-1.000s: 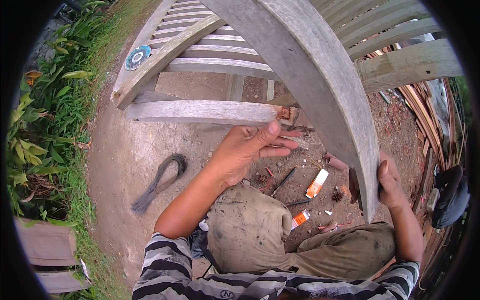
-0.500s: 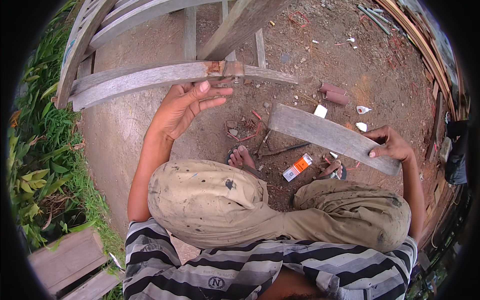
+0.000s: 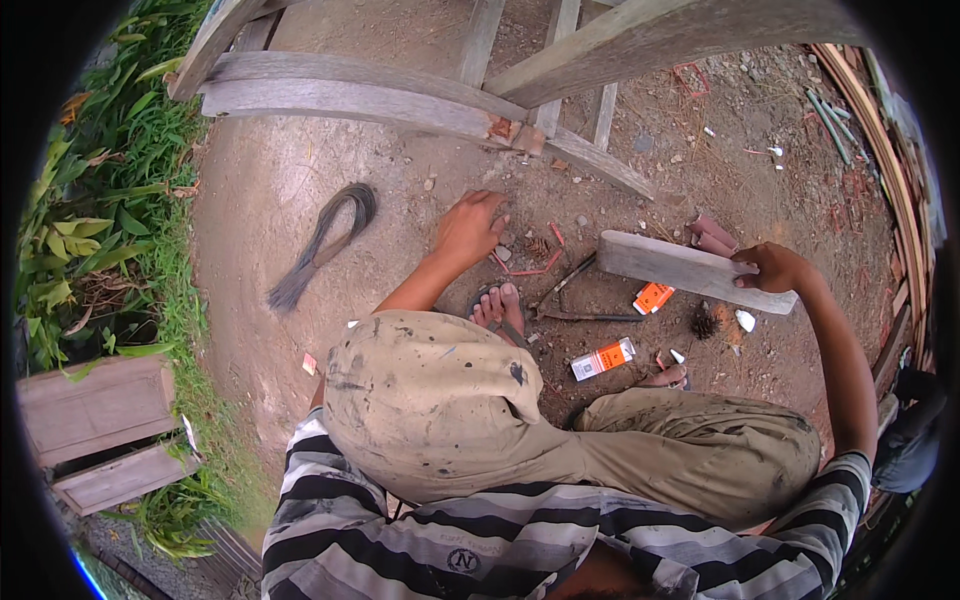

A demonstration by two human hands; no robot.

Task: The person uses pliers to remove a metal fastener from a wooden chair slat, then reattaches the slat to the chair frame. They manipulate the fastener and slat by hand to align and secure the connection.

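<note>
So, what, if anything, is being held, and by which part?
The right hand grips a weathered wooden board near its right-hand end; whether the left hand holds anything cannot be told.

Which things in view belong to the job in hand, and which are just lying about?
Likely the job:
- grey wooden slat, in the right hand's grip
- weathered wooden frame, ahead of the left hand

Apparently just lying about:
- looped wire bundle
- pine cone
- two orange-and-white cartons, though their use is unclear
</note>
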